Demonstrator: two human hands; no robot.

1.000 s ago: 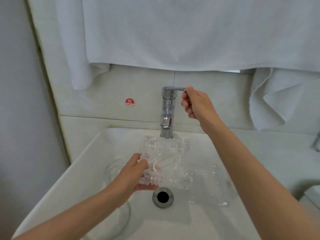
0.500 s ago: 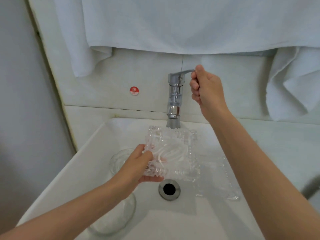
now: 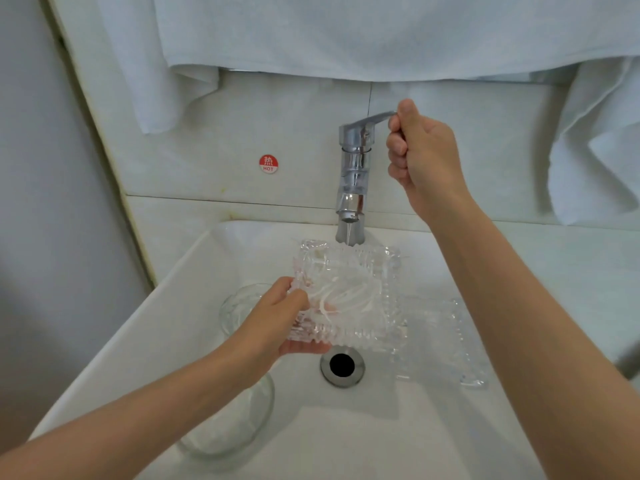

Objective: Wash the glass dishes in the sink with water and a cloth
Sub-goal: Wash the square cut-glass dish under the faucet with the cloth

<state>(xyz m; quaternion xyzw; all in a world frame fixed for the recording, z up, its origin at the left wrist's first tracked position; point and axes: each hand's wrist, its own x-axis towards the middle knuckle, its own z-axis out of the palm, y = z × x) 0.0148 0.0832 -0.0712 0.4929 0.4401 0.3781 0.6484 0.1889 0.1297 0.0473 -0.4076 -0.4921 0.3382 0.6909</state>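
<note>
My left hand (image 3: 277,318) grips the left edge of a square cut-glass dish (image 3: 349,292), held tilted over the white sink (image 3: 180,296) under the chrome faucet (image 3: 353,174). A thin stream of water (image 3: 349,235) falls onto the dish's far edge. My right hand (image 3: 420,157) pinches the end of the raised faucet lever (image 3: 372,121). A second cut-glass dish (image 3: 446,337) lies in the basin to the right. A round clear glass bowl (image 3: 239,420) sits in the basin under my left forearm. No cloth is in either hand.
The drain (image 3: 342,365) sits mid-basin, just below the held dish. White towels (image 3: 381,32) hang above the faucet and at the right (image 3: 595,140). A red HOT sticker (image 3: 268,163) is on the tiled wall. A grey wall bounds the left side.
My right hand has lifted the faucet lever upward, and water now runs onto the dish. The view has tilted down and closer; my left hand keeps holding the dish.
</note>
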